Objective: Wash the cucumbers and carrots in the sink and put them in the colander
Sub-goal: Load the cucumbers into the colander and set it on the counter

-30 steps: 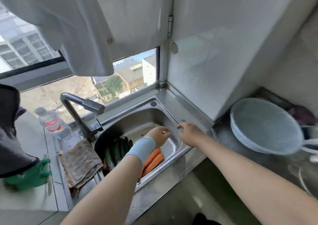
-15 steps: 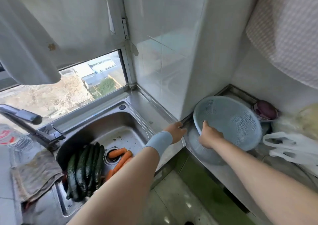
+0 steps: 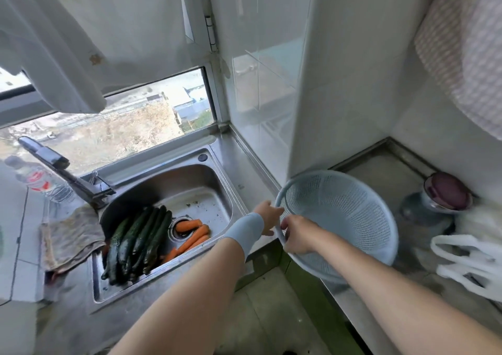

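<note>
Several dark green cucumbers (image 3: 137, 242) lie bunched in the left of the steel sink (image 3: 190, 175). Several orange carrots (image 3: 193, 236) lie beside them around the drain. A pale blue perforated colander (image 3: 345, 219) stands tilted on the counter to the right of the sink. My right hand (image 3: 297, 236) grips its near left rim. My left hand (image 3: 269, 216), with a blue wristband, holds the same rim just beside it, over the sink's right edge.
A faucet (image 3: 54, 164) reaches over the sink's left side, with a rag (image 3: 69, 236) and a plastic bottle (image 3: 38, 180) next to it. A dark-lidded jar (image 3: 445, 191) and white plastic bags (image 3: 467, 262) sit right of the colander. Tiled wall corner behind.
My view turned right. My right hand went from the sink rim to the colander and pulled it toward the sink. My left hand moved from the sink's edge onto the colander's rim.
</note>
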`<state>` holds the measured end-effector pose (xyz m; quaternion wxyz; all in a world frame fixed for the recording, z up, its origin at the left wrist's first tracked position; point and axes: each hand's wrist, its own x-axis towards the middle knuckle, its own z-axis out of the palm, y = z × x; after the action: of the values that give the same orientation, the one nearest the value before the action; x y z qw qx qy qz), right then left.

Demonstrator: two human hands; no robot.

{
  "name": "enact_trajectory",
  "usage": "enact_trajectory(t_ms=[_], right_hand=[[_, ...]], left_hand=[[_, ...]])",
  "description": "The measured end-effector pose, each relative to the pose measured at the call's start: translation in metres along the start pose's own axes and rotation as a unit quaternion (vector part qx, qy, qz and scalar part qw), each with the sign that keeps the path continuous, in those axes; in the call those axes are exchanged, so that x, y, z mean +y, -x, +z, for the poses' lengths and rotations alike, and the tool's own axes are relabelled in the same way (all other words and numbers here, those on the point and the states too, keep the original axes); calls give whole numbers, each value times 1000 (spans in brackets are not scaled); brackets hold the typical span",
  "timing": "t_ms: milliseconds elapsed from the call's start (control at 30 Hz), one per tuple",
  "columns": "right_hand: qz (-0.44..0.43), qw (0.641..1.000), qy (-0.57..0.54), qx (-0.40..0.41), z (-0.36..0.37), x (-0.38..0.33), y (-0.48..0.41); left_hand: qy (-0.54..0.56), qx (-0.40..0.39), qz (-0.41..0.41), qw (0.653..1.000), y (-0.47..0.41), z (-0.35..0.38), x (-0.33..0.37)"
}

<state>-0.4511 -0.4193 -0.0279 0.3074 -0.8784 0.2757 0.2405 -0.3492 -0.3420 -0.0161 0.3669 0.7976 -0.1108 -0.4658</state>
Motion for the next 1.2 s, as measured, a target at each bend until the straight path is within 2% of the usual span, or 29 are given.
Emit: enact_trajectory(t_ms=[167,267,333,467,567,633,767,933,1067,1200], right_hand=[[-63,997,-13,-42,14,-23,5],[-98,994,-2,-47,8,-32,3],[-111,993,14,-27,0,-35,-4],[-126,987,77,64,-12,-44,-24],[-132,979,120,103,-11,-58,-38],[-123,971,170,115,-6,-72,-48],[-55,968,214,117,8,-101,-68],[33,981,141,125,20,-131,-93],[62,985,87,134,18,-150,-108],[27,985,110,129,13,-156,-120]], left_hand=[[-59,33,-78,995,-4,-23,-35],[-15,40,-108,993,1,-44,-49],[16,58,-107,992,5,-59,-55],[45,111,-113,986,9,-91,-75],[49,163,-122,978,-35,-125,-132],[105,189,-136,967,-59,-146,-169],[193,231,-119,946,-38,-177,-175],[209,265,-101,936,-23,-215,-162],[292,252,-77,919,-43,-235,-157],[380,226,-54,895,-54,-239,-130]])
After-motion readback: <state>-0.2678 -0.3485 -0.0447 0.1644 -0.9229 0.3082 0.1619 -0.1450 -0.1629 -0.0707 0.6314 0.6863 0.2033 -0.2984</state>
